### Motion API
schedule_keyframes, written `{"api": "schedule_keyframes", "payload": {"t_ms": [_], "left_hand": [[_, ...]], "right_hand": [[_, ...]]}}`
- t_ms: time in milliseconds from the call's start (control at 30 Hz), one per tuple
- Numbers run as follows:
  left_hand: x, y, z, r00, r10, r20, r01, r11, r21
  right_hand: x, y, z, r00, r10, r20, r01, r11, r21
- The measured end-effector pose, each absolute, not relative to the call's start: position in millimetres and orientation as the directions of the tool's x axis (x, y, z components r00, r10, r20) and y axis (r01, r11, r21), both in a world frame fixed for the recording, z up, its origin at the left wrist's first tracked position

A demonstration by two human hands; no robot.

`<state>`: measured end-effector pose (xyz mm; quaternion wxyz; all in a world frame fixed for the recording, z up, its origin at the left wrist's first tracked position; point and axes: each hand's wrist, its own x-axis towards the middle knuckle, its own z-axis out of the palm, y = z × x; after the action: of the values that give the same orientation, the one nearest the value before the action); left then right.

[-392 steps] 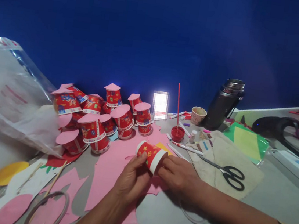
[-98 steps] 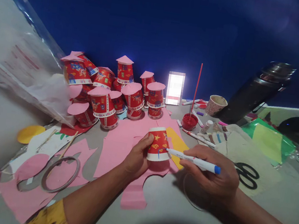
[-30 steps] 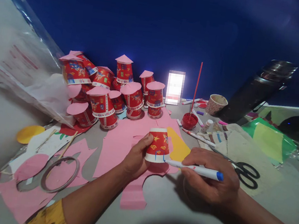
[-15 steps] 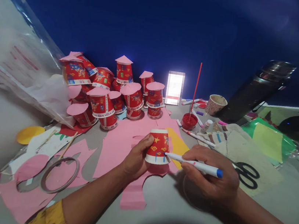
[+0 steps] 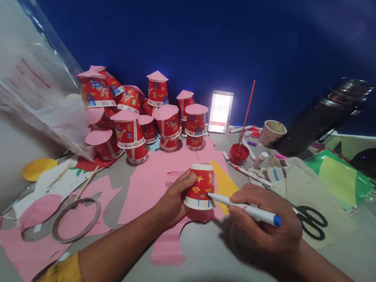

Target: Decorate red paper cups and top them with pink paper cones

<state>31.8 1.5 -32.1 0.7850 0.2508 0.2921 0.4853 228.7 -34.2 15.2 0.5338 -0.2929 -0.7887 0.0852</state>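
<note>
A red paper cup (image 5: 203, 183) with gold stars and cloud patterns is held upside down by my left hand (image 5: 176, 197), its white rim at the bottom. Short blue strokes run down to that rim. My right hand (image 5: 268, 220) grips a white marker (image 5: 251, 210) with a blue end, its tip touching the cup's printed side. Beneath the cup lies pink paper (image 5: 154, 178), with a yellow sheet (image 5: 226, 183) partly on top. Behind, red cups with pink cone tops (image 5: 128, 130) stand stacked in a cluster.
Black-handled scissors (image 5: 312, 222) rest on a cloth (image 5: 296, 189) at right. A tape roll (image 5: 76, 220) lies among pink scraps at left. A red paint pot (image 5: 238, 153) holds a stick. Beyond are a patterned cup (image 5: 273, 133), a dark flask (image 5: 321, 115) and a lit screen (image 5: 220, 112).
The cup and the marker have shifted very slightly right and down in the view, along with the scene. The marker tip stays against the cup, and both grips are the same.
</note>
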Motion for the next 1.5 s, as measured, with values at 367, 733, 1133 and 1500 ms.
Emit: {"api": "schedule_keyframes", "payload": {"t_ms": [367, 733, 1133, 1500], "left_hand": [[33.6, -0.5, -29.4, 0.345, 0.919, -0.189, -0.635, 0.377, 0.674], [33.3, -2.3, -28.2, 0.359, 0.914, -0.190, -0.619, 0.385, 0.685], [33.7, -1.3, -26.2, 0.349, 0.916, -0.200, -0.618, 0.385, 0.686], [32.6, -2.1, -26.9, 0.347, 0.913, -0.214, -0.613, 0.394, 0.685]], "right_hand": [[226.4, -36.1, 17.9, -0.265, 0.529, 0.806, 0.353, 0.831, -0.429], [226.1, -35.1, 11.5, -0.291, 0.508, 0.810, 0.325, 0.849, -0.416], [225.5, -37.3, 14.8, -0.258, 0.522, 0.813, 0.383, 0.828, -0.410], [221.5, -39.1, 11.9, -0.270, 0.511, 0.816, 0.366, 0.838, -0.404]]}}
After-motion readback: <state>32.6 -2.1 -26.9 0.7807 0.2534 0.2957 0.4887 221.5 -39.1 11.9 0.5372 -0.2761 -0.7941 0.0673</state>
